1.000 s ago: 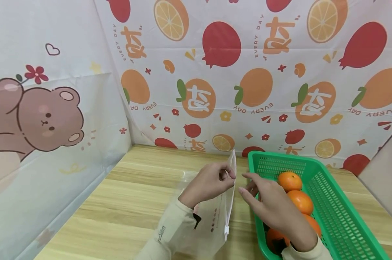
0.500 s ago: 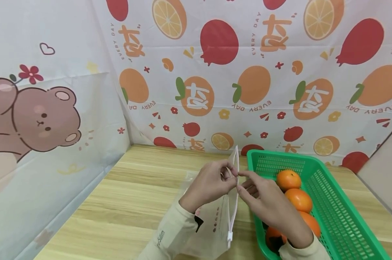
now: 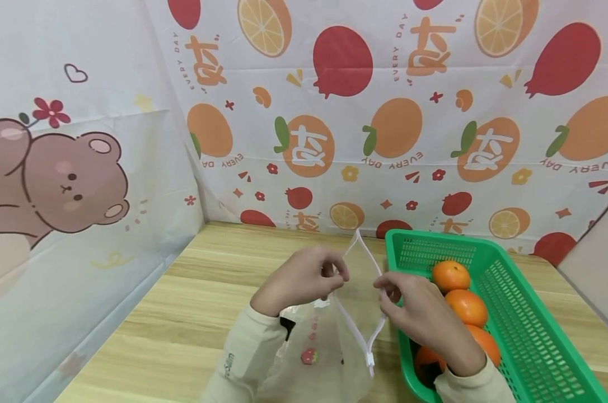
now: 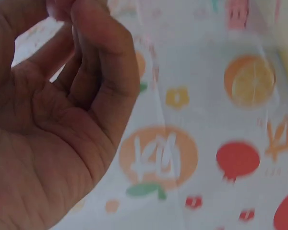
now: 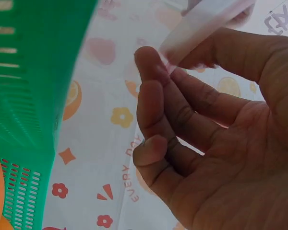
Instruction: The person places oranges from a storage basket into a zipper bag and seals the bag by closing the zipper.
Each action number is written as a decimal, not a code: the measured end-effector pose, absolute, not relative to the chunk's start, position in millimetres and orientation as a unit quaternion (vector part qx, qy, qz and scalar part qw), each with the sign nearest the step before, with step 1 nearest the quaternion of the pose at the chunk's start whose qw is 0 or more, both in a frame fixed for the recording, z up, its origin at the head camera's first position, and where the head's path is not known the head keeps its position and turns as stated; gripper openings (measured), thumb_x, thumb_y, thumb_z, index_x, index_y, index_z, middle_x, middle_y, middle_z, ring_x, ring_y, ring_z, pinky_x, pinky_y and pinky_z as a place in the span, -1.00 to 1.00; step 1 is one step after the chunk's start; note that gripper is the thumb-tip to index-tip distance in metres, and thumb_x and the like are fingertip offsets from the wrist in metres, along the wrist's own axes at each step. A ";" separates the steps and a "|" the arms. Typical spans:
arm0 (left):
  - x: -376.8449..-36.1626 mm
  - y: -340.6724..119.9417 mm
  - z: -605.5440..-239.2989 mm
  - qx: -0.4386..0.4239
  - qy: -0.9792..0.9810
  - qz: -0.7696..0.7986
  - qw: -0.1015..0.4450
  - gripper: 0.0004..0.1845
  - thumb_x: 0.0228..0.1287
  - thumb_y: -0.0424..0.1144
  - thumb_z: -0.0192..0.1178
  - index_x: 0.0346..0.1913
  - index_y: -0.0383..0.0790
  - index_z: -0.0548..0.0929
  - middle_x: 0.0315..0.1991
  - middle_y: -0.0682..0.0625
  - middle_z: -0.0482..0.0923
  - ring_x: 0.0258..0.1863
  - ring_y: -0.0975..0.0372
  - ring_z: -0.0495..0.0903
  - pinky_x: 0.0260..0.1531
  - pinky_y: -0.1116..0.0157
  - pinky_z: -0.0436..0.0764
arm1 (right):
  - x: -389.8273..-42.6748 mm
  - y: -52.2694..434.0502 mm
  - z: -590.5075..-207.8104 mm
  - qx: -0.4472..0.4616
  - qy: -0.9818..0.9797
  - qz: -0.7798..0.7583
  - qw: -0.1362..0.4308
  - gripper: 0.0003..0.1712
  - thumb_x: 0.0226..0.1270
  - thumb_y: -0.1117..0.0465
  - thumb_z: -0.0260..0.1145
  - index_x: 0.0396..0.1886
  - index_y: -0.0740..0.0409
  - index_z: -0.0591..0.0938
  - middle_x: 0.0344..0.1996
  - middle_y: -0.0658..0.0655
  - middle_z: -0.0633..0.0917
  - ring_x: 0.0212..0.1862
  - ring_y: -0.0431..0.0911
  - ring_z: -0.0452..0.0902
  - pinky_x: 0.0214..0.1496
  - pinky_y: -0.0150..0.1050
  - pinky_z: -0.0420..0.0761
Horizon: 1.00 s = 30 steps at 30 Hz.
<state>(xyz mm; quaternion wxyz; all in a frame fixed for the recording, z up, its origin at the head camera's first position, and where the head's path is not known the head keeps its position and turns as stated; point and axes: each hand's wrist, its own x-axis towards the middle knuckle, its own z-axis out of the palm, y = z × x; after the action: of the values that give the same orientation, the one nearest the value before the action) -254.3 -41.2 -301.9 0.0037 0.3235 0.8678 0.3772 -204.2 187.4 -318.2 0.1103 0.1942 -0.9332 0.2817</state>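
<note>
A clear zip bag (image 3: 329, 375) with small strawberry prints lies over the table, its mouth spread into a diamond. My left hand (image 3: 301, 280) pinches the left lip of that mouth between thumb and fingertips. On the opposite side, my right hand (image 3: 420, 313) pinches the other lip. A white zip slider (image 3: 369, 360) sits at the mouth's near corner. In the right wrist view, the bag's pale edge (image 5: 201, 28) runs between thumb and index finger. The left wrist view shows the left hand (image 4: 62, 105) with curled fingers; its fingertips are cut off at the top.
Right of the bag stands a green perforated basket (image 3: 541, 313), close to my right forearm. Several oranges (image 3: 466, 309) lie along its left side, partly covered by that arm. Printed cloth (image 3: 394, 190) hangs behind the wooden table (image 3: 183, 313) and at left.
The right hand came to the bag's edge and took hold of one lip. Both hands then drew apart, the left one moving left, and the bag's mouth opened wide.
</note>
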 end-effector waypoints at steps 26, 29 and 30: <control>-255.6 -110.7 -281.6 0.291 0.879 0.375 0.034 -0.55 0.13 -0.45 0.03 -0.02 -0.14 0.81 -0.71 0.10 0.54 -0.69 0.29 0.46 -0.62 0.39 0.36 | -208.8 203.0 -318.7 0.115 -0.935 0.335 0.035 -0.76 0.26 0.38 0.26 -0.12 0.22 0.77 -0.40 -0.02 0.70 -0.48 -0.14 0.45 -0.51 -0.35 0.41; -254.7 -107.3 -283.0 0.294 0.879 0.375 0.026 -0.58 0.15 -0.45 0.04 -0.01 -0.21 0.80 -0.71 0.11 0.55 -0.69 0.29 0.48 -0.62 0.40 0.35 | -209.6 202.9 -320.2 0.129 -0.933 0.334 0.036 -0.76 0.29 0.36 0.27 -0.10 0.22 0.76 -0.39 -0.04 0.70 -0.46 -0.15 0.46 -0.49 -0.35 0.43; -254.3 -105.0 -284.1 0.295 0.879 0.373 0.023 -0.59 0.15 -0.44 0.04 -0.02 -0.22 0.79 -0.72 0.12 0.55 -0.69 0.29 0.49 -0.61 0.40 0.36 | -209.7 203.0 -320.9 0.136 -0.933 0.331 0.034 -0.76 0.31 0.35 0.27 -0.09 0.22 0.75 -0.39 -0.05 0.69 -0.47 -0.16 0.45 -0.49 -0.35 0.43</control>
<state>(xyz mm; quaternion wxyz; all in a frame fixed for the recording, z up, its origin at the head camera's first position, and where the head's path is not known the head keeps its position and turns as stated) -254.3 -105.0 -284.1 0.0235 0.2948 0.8792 0.3735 -209.7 203.0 -320.9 0.0337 0.1356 -0.9332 0.3311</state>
